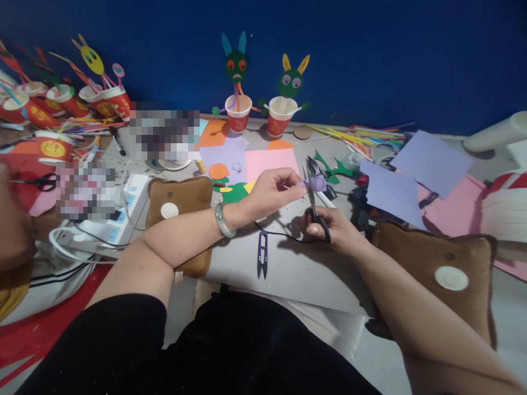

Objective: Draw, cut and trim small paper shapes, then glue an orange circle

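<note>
On the pale grey tabletop (288,269), the left hand (274,191) pinches a small light-purple paper piece (317,183) marked with a drawn round outline; the right hand (329,227) grips black-handled metal scissors (313,204), blades at the paper.

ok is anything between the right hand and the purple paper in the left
Yes, the scissors: gripped in the right hand, they reach up to the purple paper. Nothing visible separates that paper from the left hand pinching it.
</note>
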Demonstrator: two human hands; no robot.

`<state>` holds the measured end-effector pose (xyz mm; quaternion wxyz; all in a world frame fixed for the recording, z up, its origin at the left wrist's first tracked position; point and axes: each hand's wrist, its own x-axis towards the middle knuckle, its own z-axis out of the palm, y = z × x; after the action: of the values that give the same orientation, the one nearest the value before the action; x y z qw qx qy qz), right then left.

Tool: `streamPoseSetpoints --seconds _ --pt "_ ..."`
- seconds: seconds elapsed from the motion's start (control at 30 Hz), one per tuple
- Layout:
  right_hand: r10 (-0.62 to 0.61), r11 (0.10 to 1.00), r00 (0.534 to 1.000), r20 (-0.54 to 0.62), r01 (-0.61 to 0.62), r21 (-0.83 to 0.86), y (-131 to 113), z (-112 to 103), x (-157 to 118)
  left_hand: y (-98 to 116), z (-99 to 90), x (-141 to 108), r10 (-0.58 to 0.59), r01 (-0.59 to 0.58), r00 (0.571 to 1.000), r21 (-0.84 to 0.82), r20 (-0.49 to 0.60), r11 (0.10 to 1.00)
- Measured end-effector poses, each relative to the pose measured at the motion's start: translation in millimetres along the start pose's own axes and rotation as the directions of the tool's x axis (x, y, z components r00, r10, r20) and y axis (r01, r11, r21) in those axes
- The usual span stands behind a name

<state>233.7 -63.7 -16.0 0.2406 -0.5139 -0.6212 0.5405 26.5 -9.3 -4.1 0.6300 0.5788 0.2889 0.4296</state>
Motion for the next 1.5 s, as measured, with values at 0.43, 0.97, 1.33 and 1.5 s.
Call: streamPoseSetpoints --seconds 0.43,0.97,1.33,1.5 --pt "0.011 1.0 1.0 0.007 -0.011 -0.008 4.3 -1.6 1.0 -1.2 -0.8 1.1 0.02 -0.02 1.0 0.006 0.007 1.0" --pt "0.004 1.0 1.0 -0.025 -0.004 0.005 4.4 -1.8 0.7 2.7 1.3 -0.2 0.01 -0.01 1.0 -0.006 -0.029 1.0" --pt "0.004 1.0 1.0 -0.021 -0.004 0.004 -2.1 -0.9 1.3 1.3 -0.2 0.1 -0.01 0.01 1.0 -0.007 -0.018 1.0" --pt "0.012 1.0 1.0 0.016 -0.012 0.013 -10.8 0.6 0.8 -0.3 -1.8 0.8 -0.003 0.003 1.0 0.002 -0.008 1.0"
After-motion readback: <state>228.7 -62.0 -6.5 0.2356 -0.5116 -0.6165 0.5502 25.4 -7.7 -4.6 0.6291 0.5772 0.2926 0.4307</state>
